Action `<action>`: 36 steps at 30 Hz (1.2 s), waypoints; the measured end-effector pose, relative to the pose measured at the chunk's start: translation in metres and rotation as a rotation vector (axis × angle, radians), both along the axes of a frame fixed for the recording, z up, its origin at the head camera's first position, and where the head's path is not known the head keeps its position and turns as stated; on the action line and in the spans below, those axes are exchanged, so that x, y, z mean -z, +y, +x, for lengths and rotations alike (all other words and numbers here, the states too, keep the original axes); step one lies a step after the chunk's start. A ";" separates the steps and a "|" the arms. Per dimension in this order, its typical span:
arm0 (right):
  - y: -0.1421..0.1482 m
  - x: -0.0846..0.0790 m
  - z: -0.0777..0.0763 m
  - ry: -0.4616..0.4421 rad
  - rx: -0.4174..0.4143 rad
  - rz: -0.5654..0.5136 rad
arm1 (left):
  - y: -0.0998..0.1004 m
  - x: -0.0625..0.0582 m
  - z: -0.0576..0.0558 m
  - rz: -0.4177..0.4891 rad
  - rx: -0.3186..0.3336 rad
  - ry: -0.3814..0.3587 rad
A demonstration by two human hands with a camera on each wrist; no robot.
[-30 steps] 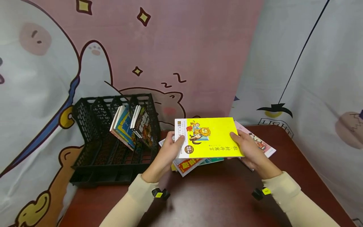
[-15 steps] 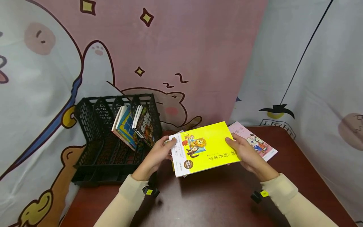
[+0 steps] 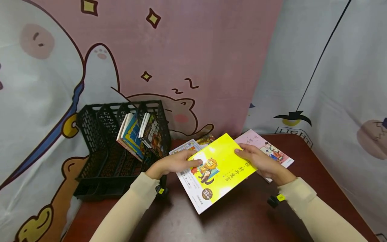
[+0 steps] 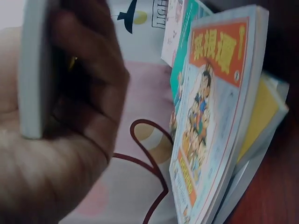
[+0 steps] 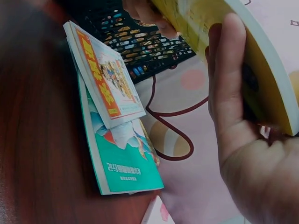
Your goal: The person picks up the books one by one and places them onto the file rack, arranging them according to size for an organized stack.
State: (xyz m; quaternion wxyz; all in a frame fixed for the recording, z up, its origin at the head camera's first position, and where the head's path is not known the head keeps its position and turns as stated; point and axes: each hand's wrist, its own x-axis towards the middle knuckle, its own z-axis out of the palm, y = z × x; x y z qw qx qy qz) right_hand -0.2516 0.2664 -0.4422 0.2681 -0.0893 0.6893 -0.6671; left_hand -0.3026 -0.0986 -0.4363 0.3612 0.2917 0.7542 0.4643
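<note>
A yellow book [image 3: 223, 161] with a lion picture and a white strip is held above the table, tilted, by both hands. My left hand [image 3: 176, 162] pinches its left edge, thumb on the cover and fingers beneath. At the right edge my right hand [image 3: 263, 162] grips it the same way. The left wrist view shows the book's pale page edge [image 4: 33, 74] inside the curled hand. Below lie more books: one with an orange title panel [image 4: 205, 112], resting partly on a green one [image 5: 128, 170]. A pink book [image 3: 273, 153] lies behind the right hand.
At the left of the dark red table [image 3: 242, 218] stands a black slotted rack [image 3: 104, 186]. Its right-hand slots hold leaning books, some blue and yellow [image 3: 133, 134] and some dark-covered [image 3: 155, 132]. A cartoon cloth [image 3: 211, 67] hangs right behind the table.
The yellow book has been turned, its white-strip end swinging down toward the front. My left hand has shifted along it to the upper left edge; the right hand keeps its grip.
</note>
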 end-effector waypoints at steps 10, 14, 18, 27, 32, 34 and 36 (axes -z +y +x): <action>0.006 -0.008 -0.004 0.040 0.059 0.080 | 0.004 -0.001 0.012 0.124 -0.075 -0.009; 0.008 -0.009 -0.003 0.054 0.148 0.074 | 0.005 0.001 0.015 0.157 -0.147 -0.026; 0.004 -0.009 -0.002 0.038 0.218 0.017 | 0.009 0.006 0.018 0.198 -0.223 -0.039; -0.017 -0.003 0.003 -0.010 0.257 -0.047 | 0.025 0.017 0.029 0.286 -0.429 -0.018; -0.038 0.001 0.008 -0.009 0.228 -0.030 | 0.039 0.014 0.038 0.315 -0.609 0.021; -0.048 0.002 0.010 -0.006 0.242 -0.037 | 0.045 0.012 0.042 0.312 -0.681 0.053; -0.058 0.003 0.013 -0.012 0.278 -0.047 | 0.052 0.011 0.047 0.307 -0.737 0.080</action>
